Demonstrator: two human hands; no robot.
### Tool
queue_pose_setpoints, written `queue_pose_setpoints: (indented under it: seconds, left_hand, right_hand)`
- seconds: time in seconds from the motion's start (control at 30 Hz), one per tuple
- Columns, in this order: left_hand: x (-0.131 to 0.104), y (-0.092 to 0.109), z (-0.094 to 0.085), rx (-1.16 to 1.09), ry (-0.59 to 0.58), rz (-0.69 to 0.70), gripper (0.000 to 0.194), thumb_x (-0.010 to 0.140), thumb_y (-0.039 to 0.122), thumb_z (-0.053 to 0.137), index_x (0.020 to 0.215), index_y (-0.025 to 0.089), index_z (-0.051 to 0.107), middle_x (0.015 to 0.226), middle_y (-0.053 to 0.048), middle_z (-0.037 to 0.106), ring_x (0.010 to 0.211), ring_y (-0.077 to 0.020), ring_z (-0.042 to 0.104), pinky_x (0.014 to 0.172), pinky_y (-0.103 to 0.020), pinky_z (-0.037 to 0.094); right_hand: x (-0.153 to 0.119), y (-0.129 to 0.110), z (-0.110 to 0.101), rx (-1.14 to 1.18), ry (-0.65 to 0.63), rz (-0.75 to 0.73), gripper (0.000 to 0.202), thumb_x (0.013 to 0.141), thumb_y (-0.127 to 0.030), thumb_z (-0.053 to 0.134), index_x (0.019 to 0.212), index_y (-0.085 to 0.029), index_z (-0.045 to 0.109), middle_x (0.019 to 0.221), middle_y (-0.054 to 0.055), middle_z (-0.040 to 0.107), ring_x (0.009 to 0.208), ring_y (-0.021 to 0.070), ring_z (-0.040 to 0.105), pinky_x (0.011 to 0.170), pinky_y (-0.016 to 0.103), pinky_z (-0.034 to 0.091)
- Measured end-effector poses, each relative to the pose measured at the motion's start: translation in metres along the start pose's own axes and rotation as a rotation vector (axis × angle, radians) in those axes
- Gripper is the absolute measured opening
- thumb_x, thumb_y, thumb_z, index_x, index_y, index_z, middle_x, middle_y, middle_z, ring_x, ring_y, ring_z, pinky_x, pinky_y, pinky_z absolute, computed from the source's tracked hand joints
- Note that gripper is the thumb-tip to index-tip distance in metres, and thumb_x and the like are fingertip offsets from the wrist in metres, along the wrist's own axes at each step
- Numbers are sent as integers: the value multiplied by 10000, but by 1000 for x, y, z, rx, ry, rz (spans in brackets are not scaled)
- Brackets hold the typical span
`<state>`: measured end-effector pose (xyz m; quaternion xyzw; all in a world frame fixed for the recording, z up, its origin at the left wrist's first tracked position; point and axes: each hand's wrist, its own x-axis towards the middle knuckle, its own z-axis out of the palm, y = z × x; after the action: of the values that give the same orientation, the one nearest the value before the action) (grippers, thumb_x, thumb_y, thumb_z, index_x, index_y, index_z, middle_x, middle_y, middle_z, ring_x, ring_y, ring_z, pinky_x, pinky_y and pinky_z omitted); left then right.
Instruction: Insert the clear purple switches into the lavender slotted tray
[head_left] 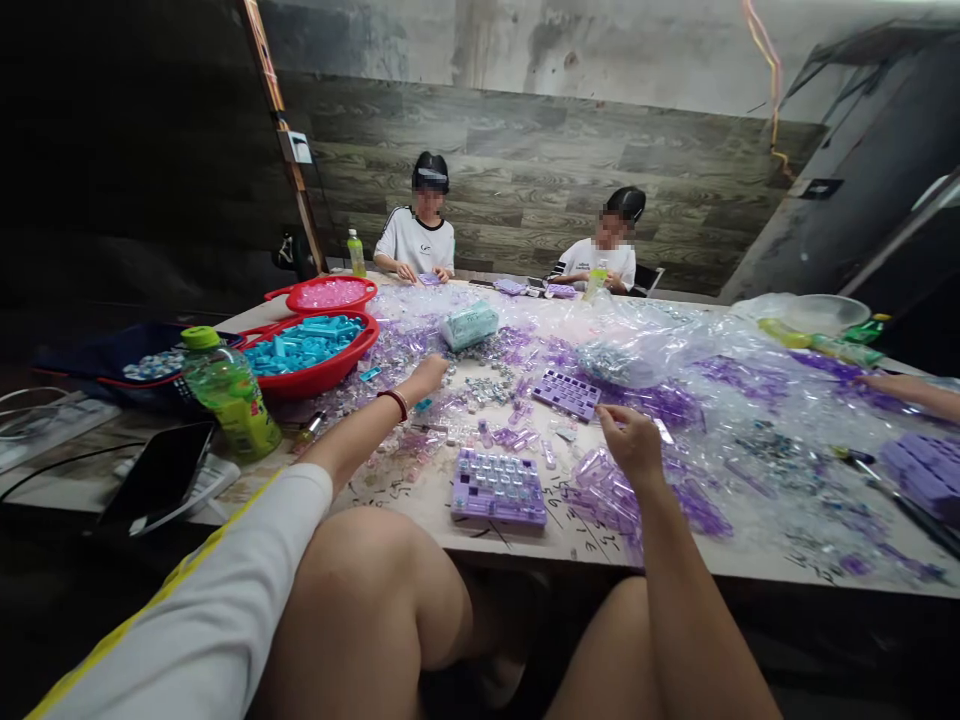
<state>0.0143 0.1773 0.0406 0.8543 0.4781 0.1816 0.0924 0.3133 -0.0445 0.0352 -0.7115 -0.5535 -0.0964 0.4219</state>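
Observation:
My left hand (427,376) reaches over the loose small clear pieces (480,390) in the middle of the table, fingers curled together and their tips hidden. My right hand (634,442) is closed in a pinch at the right corner of a flat purple slotted tray (559,394); whether it grips the tray or a small piece does not show. Closer to me, a second purple tray (499,512) lies near the table edge, many of its slots filled with clear blocks. Clear purple strips (611,490) are heaped below my right hand.
Red baskets hold blue pieces (300,345) and pink pieces (330,292) at left. A green-capped bottle (229,395) and a phone (161,470) stand nearer. A tissue pack (469,325) lies mid-table. Two people sit opposite; another person's hand (892,388) reaches in at right.

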Motion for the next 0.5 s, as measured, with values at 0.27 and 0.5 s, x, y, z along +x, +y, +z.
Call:
queue_pose_setpoints:
  seconds: [0.27,0.5]
  left_hand:
    - [-59,45,-15,-293,130,123,208,825,131,513,945,132,683,992,-62,628,856,-141,607,769,-213,491]
    - [-146,67,32,-708,190,411,216,828,121,547,1009,161,658,988,-67,564,872,-143,588,819,-283,497]
  right_hand:
    - [-9,-18,44,-2,-245,-171,272,819,-131,488,990,-151,698,986,104,714,840,210,681,745,352,552]
    - [20,-92,132,-72,-542,-464,371,824,-16,477,1057,-221,682,1132,55,669,1055,167,610,909,296,485]
